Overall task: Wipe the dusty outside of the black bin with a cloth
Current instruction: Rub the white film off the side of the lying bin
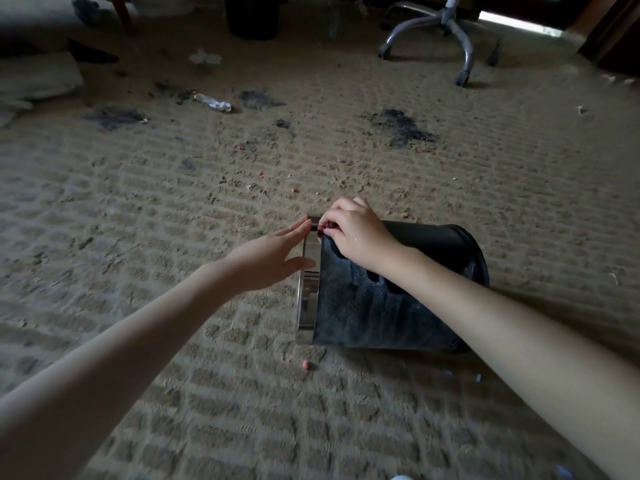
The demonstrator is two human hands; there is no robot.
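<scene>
The black bin (374, 306) lies on its side on the carpet, its chrome rim (310, 271) facing left. Grey dust covers its upper wall, with dark finger-shaped smears wiped through it. My left hand (273, 258) is open, its straight fingertips touching the chrome rim. My right hand (353, 233) sits on top of the bin beside the rim, fingers curled down onto the wall and thumb over the far side. Something small and reddish shows at its fingertips; I cannot tell what it is. No cloth is plainly visible.
The beige carpet (173, 237) carries dark stains (398, 126), crumbs and small pink bits (306, 365). A crumpled white wrapper (214, 102) lies further back. An office chair base (446, 32) stands at the far right, a second dark bin (254, 15) at the far middle.
</scene>
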